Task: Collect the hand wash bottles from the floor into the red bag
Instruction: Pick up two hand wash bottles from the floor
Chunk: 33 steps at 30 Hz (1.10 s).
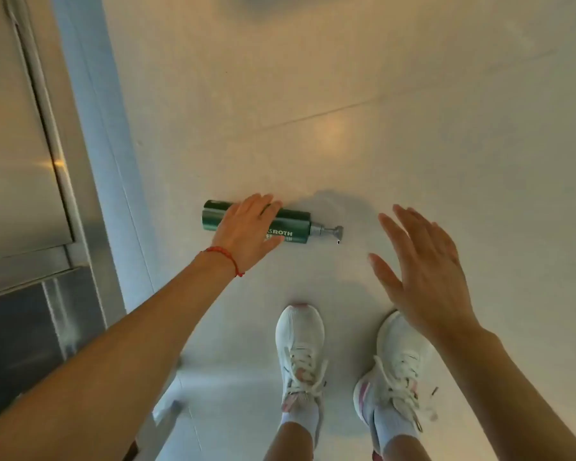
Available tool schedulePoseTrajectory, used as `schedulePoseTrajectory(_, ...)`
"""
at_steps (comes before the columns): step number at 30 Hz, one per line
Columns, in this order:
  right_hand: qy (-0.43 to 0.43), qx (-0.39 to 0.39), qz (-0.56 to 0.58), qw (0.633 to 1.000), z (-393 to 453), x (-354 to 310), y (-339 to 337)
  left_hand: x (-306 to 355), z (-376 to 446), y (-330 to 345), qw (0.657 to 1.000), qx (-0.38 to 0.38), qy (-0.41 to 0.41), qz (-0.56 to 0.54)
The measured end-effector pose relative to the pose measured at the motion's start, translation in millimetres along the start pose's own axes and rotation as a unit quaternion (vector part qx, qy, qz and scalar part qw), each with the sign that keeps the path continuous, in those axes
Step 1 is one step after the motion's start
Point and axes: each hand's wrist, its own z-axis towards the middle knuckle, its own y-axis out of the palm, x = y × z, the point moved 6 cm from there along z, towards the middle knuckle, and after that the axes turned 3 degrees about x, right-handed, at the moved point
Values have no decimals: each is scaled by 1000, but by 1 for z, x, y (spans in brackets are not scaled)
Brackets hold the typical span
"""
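My left hand (pixel 250 227) lies over the middle of the green hand wash bottle (pixel 295 226), fingers (pixel 266 202) draped across it but not yet curled under, so I am not gripping it. My right hand (pixel 423 271) hovers spread and empty, well apart from the bottle. The bottle lies on its side on the pale floor (pixel 413 128), pump head (pixel 333 231) pointing right, near the steel cabinet (pixel 20 161) and ahead of my 2 white shoes (pixel 300 347).

To lift it well, I should wrap thumb and fingers around the barrel, not the pump, since the round body may roll and the nozzle could press and leak.

I count 1 bottle in view. The red bag is not visible.
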Motion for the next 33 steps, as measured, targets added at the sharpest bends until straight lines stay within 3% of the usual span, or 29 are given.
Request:
schedulePoseTrajectory(6, 9, -26, -12, 1000, -7, 19, 37, -11, 25, 44, 998, -44, 32, 20)
schedulePoseTrajectory(9, 15, -38, -7, 999, -9, 25, 42, -17, 32, 49, 999, -41, 8, -17)
schedulePoseTrajectory(11, 18, -45, 0, 999, -7, 27, 43, -25, 33, 46, 994, -12, -50, -94)
schedulePoseTrajectory(13, 23, -43, 8, 999, -6, 29, 43, -39, 31, 39, 965, 48, -154, -208)
schedulePoseTrajectory(16, 30, -37, 16, 999, -1, 30, 40, -58, 23, 37, 888, 128, -306, -319)
schedulePoseTrajectory(19, 31, -27, 24, 999, 5, 29, 38, -60, 19, 42, 824, 166, -380, -386)
schedulePoseTrajectory(25, 21, -2, 29, 999, 11, 30, 36, -64, 20, 50, 770, 158, -418, -456)
schedulePoseTrajectory(33, 31, 1, 38, 999, -10, 35, 2, -17, -6, 15, 726, 87, -325, -600)
